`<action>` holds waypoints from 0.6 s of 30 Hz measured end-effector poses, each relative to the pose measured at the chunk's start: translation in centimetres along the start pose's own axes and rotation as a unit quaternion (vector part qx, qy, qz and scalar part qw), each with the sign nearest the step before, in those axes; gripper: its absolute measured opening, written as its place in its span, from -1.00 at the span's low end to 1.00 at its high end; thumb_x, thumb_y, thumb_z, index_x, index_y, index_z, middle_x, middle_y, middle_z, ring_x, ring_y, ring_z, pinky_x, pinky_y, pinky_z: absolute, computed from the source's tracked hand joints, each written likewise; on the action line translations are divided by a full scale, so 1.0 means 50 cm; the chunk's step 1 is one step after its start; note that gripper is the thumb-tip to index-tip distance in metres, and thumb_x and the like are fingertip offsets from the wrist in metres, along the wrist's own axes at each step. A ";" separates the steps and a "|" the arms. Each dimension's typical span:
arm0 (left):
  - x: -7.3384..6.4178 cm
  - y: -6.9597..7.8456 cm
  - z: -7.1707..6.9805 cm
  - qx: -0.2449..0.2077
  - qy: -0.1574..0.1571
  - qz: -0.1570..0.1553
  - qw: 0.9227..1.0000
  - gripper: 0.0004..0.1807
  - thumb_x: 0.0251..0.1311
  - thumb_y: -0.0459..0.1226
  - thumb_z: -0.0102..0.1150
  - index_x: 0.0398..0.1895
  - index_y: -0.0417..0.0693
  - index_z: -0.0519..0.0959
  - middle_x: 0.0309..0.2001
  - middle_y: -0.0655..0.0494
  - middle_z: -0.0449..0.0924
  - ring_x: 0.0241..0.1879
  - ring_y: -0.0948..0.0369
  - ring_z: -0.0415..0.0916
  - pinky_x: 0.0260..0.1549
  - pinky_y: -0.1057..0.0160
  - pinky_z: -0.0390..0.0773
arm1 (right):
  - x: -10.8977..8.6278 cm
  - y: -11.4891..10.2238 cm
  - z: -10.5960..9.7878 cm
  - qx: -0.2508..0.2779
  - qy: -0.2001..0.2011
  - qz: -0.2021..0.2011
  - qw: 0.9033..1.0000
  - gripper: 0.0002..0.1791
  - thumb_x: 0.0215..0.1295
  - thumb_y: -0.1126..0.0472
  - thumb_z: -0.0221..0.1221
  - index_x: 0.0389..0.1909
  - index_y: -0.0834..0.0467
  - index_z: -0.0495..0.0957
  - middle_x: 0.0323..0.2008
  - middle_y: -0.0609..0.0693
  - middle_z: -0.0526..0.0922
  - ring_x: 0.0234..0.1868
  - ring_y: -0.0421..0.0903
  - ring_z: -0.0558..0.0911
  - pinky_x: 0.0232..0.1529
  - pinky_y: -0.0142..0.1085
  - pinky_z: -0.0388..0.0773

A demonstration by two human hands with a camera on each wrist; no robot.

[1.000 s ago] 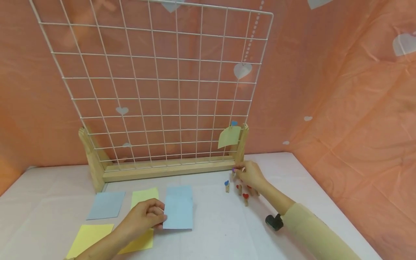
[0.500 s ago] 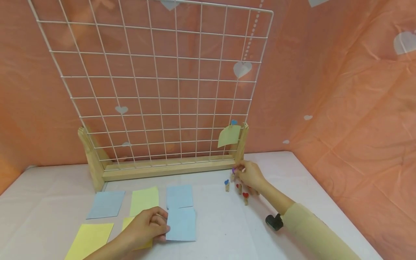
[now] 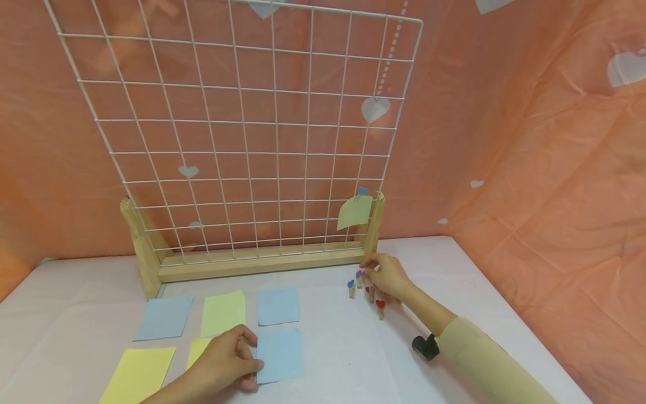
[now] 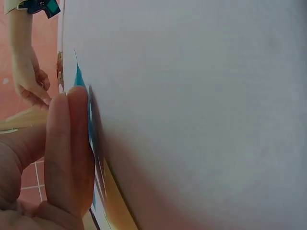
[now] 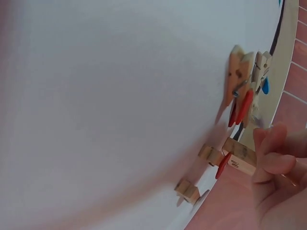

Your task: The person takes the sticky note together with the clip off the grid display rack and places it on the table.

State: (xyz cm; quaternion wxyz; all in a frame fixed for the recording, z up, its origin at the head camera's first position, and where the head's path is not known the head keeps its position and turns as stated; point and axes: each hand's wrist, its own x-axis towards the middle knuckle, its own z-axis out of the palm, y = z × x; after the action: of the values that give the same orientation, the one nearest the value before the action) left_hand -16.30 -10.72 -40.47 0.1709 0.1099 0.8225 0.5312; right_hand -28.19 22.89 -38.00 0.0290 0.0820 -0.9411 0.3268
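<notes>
My left hand [image 3: 227, 359] pinches the left edge of a light blue paper note [image 3: 282, 354], just in front of another blue note [image 3: 278, 306]. In the left wrist view its fingers [image 4: 72, 143] lie along the paper, which is seen edge-on. My right hand [image 3: 390, 275] is at the small wooden clothespins near the rack, its fingertips pinching one with a purple heart [image 3: 359, 275]. Around it lie clothespins with a blue heart [image 3: 351, 285] and red hearts [image 3: 381, 304]. In the right wrist view, a clothespin [image 5: 242, 155] partly disappears behind my fingers.
A white wire grid [image 3: 277, 151] stands in a wooden base [image 3: 262, 266] at the back. A pale green note [image 3: 355, 212] hangs there from a blue-heart clip. Left on the table are a blue note [image 3: 164, 318], a green note [image 3: 224, 311] and a yellow note [image 3: 138, 375].
My left hand has drawn its blue note towards me, uncovering the blue note behind it. The purple-heart clothespin has shifted slightly nearer and left, while my right hand has barely moved.
</notes>
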 end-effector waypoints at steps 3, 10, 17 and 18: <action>0.000 0.004 0.001 0.049 0.016 -0.005 0.999 -0.58 0.02 -0.34 0.37 -0.16 -0.34 0.36 -0.62 0.09 0.54 -0.66 0.15 0.61 -0.19 0.15 0.57 | -0.001 0.002 -0.002 0.000 -0.008 -0.003 1.000 -0.87 0.21 0.40 0.15 -0.24 0.26 0.61 -0.30 0.10 0.66 -0.50 -0.13 0.43 -0.47 -0.36 0.39; 0.008 0.023 -0.003 0.062 0.011 0.012 0.998 -0.66 0.05 -0.35 0.34 -0.26 -0.29 0.36 -0.69 0.09 0.50 -0.77 0.17 0.54 -0.65 0.31 0.49 | -0.001 0.002 -0.013 -0.002 -0.013 -0.009 1.000 -0.84 0.23 0.37 0.13 -0.20 0.28 0.61 -0.30 0.11 0.66 -0.60 -0.20 0.42 -0.60 -0.40 0.38; 0.036 0.053 -0.003 0.056 0.029 0.050 0.997 -0.77 0.14 -0.33 0.25 -0.28 -0.29 0.42 -0.54 0.08 0.49 -0.75 0.18 0.50 -0.67 0.32 0.53 | 0.001 -0.008 -0.031 0.017 -0.005 -0.018 1.000 -0.81 0.24 0.34 0.15 -0.15 0.30 0.61 -0.26 0.14 0.65 -0.64 -0.23 0.42 -0.65 -0.41 0.39; 0.042 0.057 -0.002 0.064 0.039 0.053 0.996 -0.79 0.15 -0.33 0.24 -0.28 -0.28 0.44 -0.52 0.08 0.50 -0.73 0.19 0.50 -0.65 0.32 0.53 | 0.001 -0.010 -0.034 0.024 -0.005 -0.015 1.000 -0.80 0.25 0.34 0.15 -0.14 0.30 0.60 -0.25 0.15 0.64 -0.63 -0.21 0.44 -0.65 -0.41 0.39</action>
State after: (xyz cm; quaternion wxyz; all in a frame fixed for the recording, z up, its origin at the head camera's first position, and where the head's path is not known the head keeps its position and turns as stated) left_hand -18.26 -8.89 -38.17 0.1031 0.1427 0.8537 0.4900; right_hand -28.16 23.53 -36.36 0.0270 0.0990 -0.9319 0.3480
